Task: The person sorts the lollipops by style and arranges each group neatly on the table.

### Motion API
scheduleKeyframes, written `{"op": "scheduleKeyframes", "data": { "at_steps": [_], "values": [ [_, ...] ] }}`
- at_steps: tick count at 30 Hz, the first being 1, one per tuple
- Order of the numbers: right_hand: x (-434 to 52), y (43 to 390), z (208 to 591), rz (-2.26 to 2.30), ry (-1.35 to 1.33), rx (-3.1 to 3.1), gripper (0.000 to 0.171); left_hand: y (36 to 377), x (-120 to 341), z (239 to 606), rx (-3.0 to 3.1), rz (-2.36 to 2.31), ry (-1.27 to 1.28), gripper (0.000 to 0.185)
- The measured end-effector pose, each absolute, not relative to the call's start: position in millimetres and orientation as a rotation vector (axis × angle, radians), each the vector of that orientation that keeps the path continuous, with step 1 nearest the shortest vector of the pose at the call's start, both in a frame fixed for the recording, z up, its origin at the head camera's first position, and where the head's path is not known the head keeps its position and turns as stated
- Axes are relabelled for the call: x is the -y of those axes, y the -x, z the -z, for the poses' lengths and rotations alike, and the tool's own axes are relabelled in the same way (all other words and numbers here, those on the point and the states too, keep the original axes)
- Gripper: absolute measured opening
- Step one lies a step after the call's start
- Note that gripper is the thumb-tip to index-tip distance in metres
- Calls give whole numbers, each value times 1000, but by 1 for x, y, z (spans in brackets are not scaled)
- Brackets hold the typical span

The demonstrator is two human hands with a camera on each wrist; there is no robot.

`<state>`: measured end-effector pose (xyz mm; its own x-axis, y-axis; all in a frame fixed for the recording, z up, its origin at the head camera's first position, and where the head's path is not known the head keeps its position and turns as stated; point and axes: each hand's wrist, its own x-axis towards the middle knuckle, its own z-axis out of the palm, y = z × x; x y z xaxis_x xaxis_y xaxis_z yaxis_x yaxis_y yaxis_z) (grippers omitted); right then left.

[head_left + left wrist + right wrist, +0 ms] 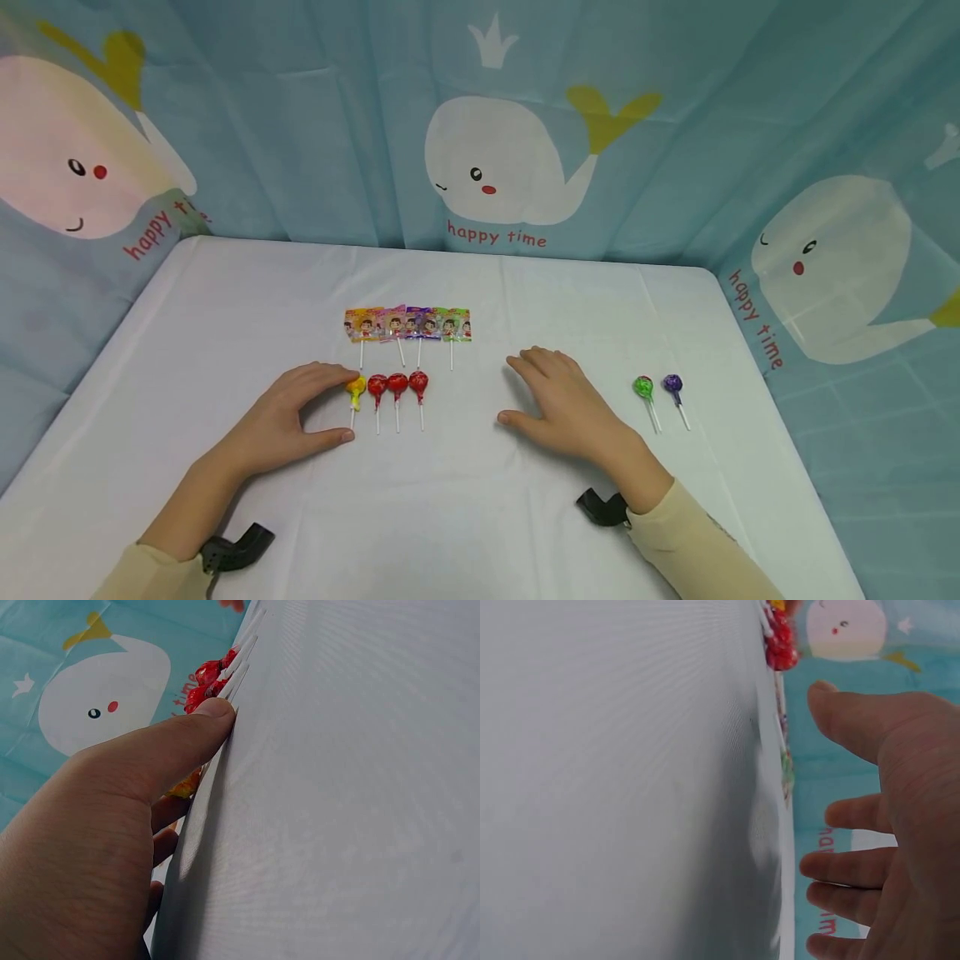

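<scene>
My left hand [273, 423] lies at the left end of a row of lollipops, fingers extended. Its index fingertip touches the head of a yellow lollipop [356, 387], and the thumb tip is beside that lollipop's stick. Three red lollipops [397, 383] continue the row to the right, sticks toward me. In the left wrist view, the thumb partly covers the yellow lollipop [184, 786]. My right hand [566, 410] holds nothing and hovers low over the table, right of the row, with fingers spread and relaxed [851, 866].
Several flat-wrapped lollipops [395, 323] in orange, pink, purple and green lie in a line behind the row. Farther right lie a green lollipop [643, 387] and a purple lollipop [672, 383]. A white cloth covers the table [450, 517]; a blue whale-print curtain [360, 150] surrounds it.
</scene>
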<state>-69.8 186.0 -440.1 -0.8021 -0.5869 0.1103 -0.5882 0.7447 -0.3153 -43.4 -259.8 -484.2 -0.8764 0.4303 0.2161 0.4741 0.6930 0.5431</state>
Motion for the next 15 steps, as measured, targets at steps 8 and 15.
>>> {"op": "scheduleKeyframes", "data": {
  "at_steps": [8, 15],
  "values": [
    [-199, 68, 440, -547, -946, 2944, 78, 43, 260, 483, 2830, 950, 750, 80],
    [-211, 66, 440, -577, -902, 2959, 79, 43, 260, 484, 2828, 943, 756, 81]
  ]
}}
